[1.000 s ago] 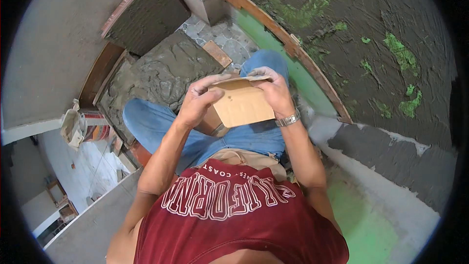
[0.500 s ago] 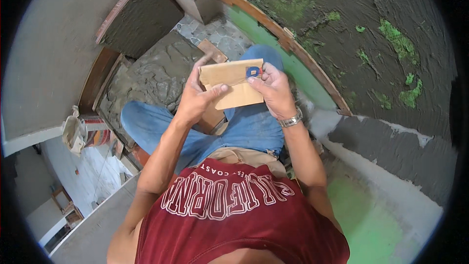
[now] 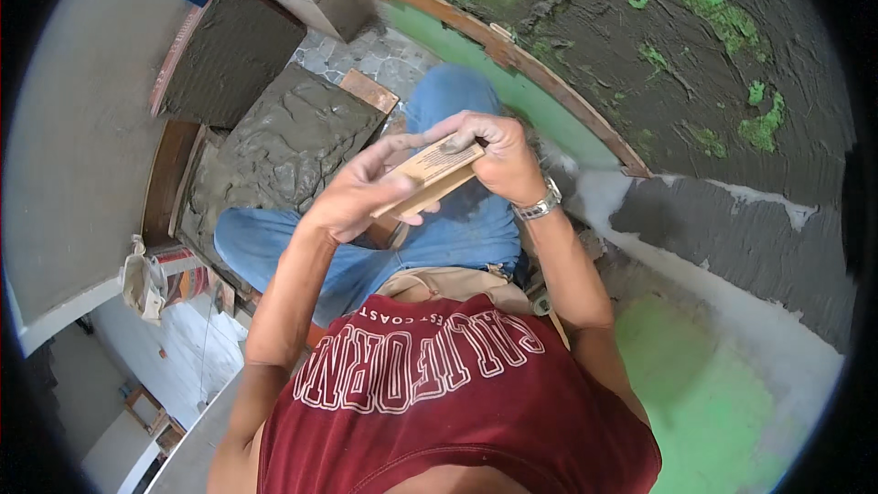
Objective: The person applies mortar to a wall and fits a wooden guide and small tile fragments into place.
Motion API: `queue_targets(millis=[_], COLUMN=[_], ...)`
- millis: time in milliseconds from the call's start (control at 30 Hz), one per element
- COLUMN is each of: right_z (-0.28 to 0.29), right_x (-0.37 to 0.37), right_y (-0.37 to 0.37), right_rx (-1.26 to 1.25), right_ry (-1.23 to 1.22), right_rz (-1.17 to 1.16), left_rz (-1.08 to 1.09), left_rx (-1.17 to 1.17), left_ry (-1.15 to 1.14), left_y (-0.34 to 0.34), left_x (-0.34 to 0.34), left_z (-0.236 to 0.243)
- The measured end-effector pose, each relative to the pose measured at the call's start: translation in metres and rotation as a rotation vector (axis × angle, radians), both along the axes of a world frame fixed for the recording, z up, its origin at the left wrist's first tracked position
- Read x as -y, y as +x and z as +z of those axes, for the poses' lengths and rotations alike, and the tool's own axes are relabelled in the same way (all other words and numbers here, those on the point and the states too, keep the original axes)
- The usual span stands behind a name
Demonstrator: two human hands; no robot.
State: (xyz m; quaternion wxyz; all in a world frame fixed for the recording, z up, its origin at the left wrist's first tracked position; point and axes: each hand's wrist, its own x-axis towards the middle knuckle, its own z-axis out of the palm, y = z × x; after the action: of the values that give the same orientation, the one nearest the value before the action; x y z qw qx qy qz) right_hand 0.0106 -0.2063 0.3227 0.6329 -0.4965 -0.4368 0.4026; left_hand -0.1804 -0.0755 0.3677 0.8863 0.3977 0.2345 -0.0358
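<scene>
A small tan cardboard box is held above my lap, turned so that a narrow printed side shows and its broad face is mostly hidden. My left hand grips its left end, thumb on the near side and fingertips showing beneath. At the other end my right hand is closed round the box, the fingers bent over its top edge. Whether anything lies inside the box cannot be seen. My crossed legs in blue jeans are below it.
Wet grey mortar fills a shallow wooden tray ahead on the left. A mortar-covered board with a blue piece leans behind it. A wooden strip edges the mortar-smeared wall on the right. A bag hangs by a bucket.
The box has tilted from nearly face-on to edge-on, and its blue label is out of sight. My right fingers have moved over its top edge. The view has shifted slightly.
</scene>
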Motion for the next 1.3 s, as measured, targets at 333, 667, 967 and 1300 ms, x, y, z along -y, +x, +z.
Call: queue_targets(millis=[333, 667, 967, 1300], right_z=[0.01, 0.0, 0.018, 0.027], right_x=[0.032, 0.034, 0.055, 0.066], right_y=[-0.028, -0.01, -0.017, -0.008], right_rx=[-0.563, 0.031, 0.17, 0.438], right_ry=[0.022, -0.2, -0.447, -0.052], right_rz=[-0.207, -0.416, -0.549, -0.742], left_rz=[0.176, 0.036, 0.326, 0.204], left_rx=[-0.115, -0.083, -0.037, 0.204], left_ry=[0.34, 0.704, 0.625, 0.602], left_y=[0.023, 0.04, 0.069, 0.069], left_x=[0.029, 0.027, 0.062, 0.061], left_z=[-0.03, -0.031, -0.037, -0.034])
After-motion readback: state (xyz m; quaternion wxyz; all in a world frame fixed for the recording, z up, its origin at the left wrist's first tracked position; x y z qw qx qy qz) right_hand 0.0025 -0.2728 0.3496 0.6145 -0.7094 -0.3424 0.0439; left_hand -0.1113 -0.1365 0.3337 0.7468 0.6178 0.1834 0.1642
